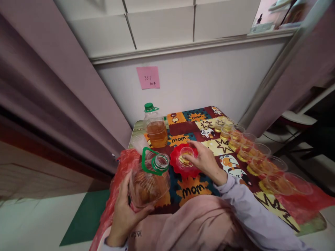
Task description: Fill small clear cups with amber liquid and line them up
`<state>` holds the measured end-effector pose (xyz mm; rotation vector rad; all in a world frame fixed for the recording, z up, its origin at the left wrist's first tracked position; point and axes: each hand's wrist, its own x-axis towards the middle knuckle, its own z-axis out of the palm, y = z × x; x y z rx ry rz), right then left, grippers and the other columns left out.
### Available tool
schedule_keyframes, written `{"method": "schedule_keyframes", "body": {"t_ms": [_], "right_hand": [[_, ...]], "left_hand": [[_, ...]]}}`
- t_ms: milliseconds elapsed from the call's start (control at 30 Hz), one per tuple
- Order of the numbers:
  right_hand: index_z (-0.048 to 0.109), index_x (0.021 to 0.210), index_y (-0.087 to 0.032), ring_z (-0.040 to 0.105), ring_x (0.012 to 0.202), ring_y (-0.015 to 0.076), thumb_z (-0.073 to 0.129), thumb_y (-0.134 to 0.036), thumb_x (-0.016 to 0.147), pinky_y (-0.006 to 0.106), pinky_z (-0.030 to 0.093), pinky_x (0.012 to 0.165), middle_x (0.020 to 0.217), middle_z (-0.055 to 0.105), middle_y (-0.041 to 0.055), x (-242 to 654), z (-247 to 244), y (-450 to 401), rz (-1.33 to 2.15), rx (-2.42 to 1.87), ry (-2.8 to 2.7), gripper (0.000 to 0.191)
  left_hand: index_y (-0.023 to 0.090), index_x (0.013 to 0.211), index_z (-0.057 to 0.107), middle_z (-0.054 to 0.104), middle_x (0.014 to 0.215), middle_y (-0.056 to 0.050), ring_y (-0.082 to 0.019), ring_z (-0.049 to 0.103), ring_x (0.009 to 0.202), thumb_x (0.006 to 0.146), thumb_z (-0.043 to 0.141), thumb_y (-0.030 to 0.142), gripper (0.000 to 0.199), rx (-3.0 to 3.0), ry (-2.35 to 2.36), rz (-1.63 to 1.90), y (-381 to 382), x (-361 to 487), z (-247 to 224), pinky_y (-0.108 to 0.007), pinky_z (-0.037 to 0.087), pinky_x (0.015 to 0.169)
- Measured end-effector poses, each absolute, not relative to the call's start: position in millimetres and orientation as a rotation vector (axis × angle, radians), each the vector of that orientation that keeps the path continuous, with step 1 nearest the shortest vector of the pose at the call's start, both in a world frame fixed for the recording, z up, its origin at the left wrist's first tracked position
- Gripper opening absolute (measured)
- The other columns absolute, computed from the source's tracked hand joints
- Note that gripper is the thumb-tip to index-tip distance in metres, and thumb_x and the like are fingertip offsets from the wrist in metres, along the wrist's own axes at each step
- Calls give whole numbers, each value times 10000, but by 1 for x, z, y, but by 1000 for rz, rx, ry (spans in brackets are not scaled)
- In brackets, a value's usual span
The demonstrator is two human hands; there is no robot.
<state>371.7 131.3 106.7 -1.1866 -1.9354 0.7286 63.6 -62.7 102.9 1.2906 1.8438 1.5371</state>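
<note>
My left hand (125, 205) is wrapped round the lower side of a clear plastic jug (150, 183), which has an open mouth and a green handle and stands tilted slightly near the table's front left. In the middle, my right hand (202, 158) has its thumb and fingers around a small clear cup (186, 152) on a red scalloped plate (180, 167). Yellowish liquid shows in or under that cup. Behind the jug stands a second bottle (157, 134), capped in green and partly filled with amber liquid.
Rows of clear cups (247, 152) with yellow liquid line the table's right side. Red plastic film (123, 167) hangs over the left edge, and more (300, 205) lies front right. A patterned mat (193, 188) covers the table, against a wall with a pink note (148, 77).
</note>
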Motion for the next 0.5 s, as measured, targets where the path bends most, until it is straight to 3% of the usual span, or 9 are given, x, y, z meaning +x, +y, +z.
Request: {"method": "schedule_keyframes", "body": {"t_ms": [233, 400, 500], "right_hand": [[645, 1558, -129, 755, 1321, 371, 848, -360, 963, 461, 562, 1126, 1465, 755, 246, 353, 115, 155, 384, -1419, -2572, 670], [687, 1470, -134, 788, 1240, 374, 813, -328, 967, 443, 531, 1078, 1410, 791, 237, 344, 125, 163, 343, -1483, -2677, 554], [686, 1452, -139, 790, 1238, 384, 832, -327, 943, 462, 503, 1090, 1379, 807, 233, 344, 131, 166, 334, -1486, -2710, 562]], "left_hand": [[303, 1592, 611, 645, 1658, -177, -590, 524, 1580, 377, 1111, 649, 1359, 1276, 1954, 1512, -66, 51, 89, -759, 307, 1363], [291, 1627, 589, 633, 1674, -183, -575, 571, 1538, 441, 1090, 673, 1343, 1411, 1981, 1430, -65, 46, 86, -751, 405, 1320], [299, 1591, 619, 641, 1664, -172, -573, 568, 1538, 407, 1115, 628, 1325, 1393, 1945, 1457, -62, 46, 88, -759, 365, 1343]]}}
